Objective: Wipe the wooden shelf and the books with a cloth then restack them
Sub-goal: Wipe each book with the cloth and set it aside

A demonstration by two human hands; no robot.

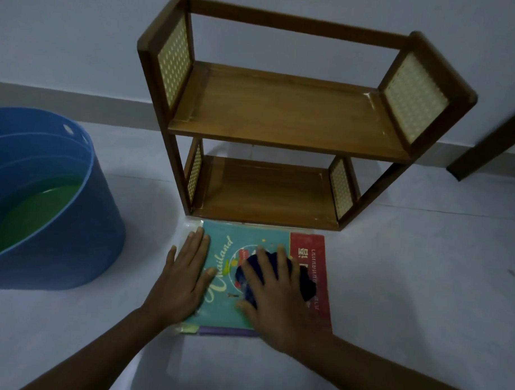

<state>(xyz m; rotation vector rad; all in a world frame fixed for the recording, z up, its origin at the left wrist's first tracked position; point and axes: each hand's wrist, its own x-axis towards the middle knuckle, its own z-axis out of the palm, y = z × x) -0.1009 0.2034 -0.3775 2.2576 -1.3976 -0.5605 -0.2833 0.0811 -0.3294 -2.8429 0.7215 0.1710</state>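
Observation:
A small two-tier wooden shelf (285, 117) with cane side panels stands against the wall, both tiers bare. Right in front of it a stack of books lies flat on the floor, topped by a teal and red book (249, 238). A purple book edge (225, 331) shows underneath. My left hand (183, 277) lies flat on the stack's left side, fingers spread. My right hand (276, 297) presses a dark blue cloth (304, 284) onto the cover's middle.
A large blue tub (59, 246) holding greenish water stands on the floor to the left. A dark wooden door frame or furniture leg (485, 147) is at the far right. Pale floor surrounds the books.

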